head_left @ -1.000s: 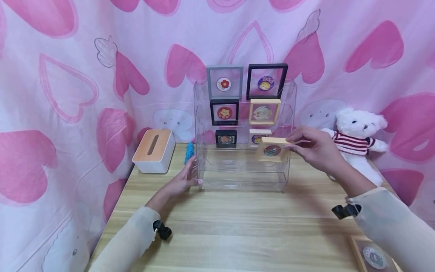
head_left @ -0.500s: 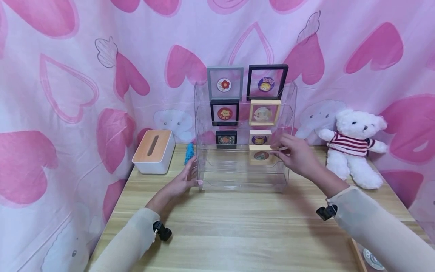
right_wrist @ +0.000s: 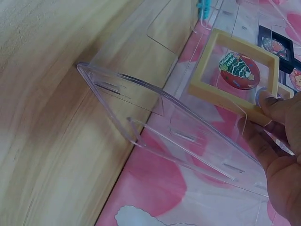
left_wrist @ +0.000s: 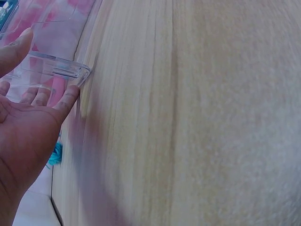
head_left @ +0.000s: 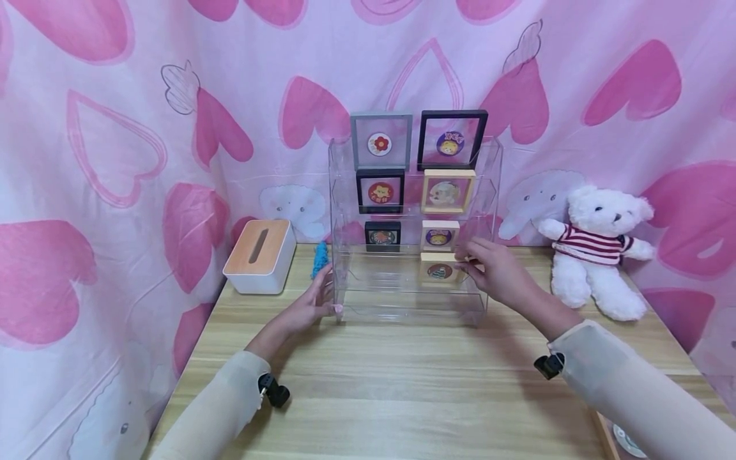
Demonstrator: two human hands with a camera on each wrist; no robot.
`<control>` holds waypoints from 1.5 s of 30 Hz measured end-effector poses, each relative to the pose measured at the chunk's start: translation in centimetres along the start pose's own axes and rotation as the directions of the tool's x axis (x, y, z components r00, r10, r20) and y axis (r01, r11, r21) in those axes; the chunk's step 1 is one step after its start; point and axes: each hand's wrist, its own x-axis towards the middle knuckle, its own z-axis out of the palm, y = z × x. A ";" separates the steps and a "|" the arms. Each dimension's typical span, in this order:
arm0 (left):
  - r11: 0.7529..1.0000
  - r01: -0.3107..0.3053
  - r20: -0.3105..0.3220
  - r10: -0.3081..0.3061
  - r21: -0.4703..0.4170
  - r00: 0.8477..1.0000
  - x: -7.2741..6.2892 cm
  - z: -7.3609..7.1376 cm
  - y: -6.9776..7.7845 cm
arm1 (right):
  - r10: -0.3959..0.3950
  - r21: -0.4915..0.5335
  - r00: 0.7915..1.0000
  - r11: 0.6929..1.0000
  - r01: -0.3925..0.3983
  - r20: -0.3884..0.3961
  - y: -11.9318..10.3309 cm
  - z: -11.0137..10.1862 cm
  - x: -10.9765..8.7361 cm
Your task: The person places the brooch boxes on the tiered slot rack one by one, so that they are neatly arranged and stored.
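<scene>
A clear acrylic tiered rack [head_left: 393, 313] stands on the wooden table. My right hand [head_left: 497, 271] pinches a small pale-wood display frame [head_left: 439, 271] by its right edge, at a lower tier on the rack's right half. In the right wrist view, thumb and fingers grip the corner of this frame [right_wrist: 207, 61], which holds a round badge with a Christmas tree [right_wrist: 240, 70]. My left hand [head_left: 307, 305] touches the rack's left side near its base. Its fingers [left_wrist: 70, 96] lie extended against the clear panel in the left wrist view.
Several framed badges fill the upper tiers, including a grey frame [head_left: 381, 115] and a black frame [head_left: 454, 114]. A tissue box [head_left: 259, 259] and a blue fuzzy thing [head_left: 320, 259] are left of the rack. A white teddy bear [head_left: 600, 249] sits right; another frame [head_left: 604, 434] lies front right.
My right hand has moved left and down with the pale-wood frame, from the rack's right edge to below the cream frame on a lower tier. My left hand has stayed put.
</scene>
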 end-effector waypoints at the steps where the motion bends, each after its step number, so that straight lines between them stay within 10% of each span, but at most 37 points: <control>1: 1.000 0.000 0.002 0.000 0.000 1.000 0.0 0.0 0.0 | -0.005 -0.004 1.000 1.000 0.005 -0.003 0.0 0.0 0.0; 15: 1.000 -0.016 -0.003 0.016 0.009 1.000 -0.1 0.2 0.2 | -0.097 -0.054 0.990 0.994 0.092 -0.100 0.4 -1.7 0.0; 29: 0.999 0.038 -0.039 -0.037 0.017 0.999 -0.8 -0.3 -0.3 | 0.166 0.225 0.984 0.963 -0.148 -0.063 1.1 -4.8 -1.7; 45: 1.000 0.023 -0.016 -0.023 0.003 1.000 -0.2 0.3 0.2 | 0.269 0.072 0.962 0.960 -0.271 0.047 4.1 -9.0 -9.0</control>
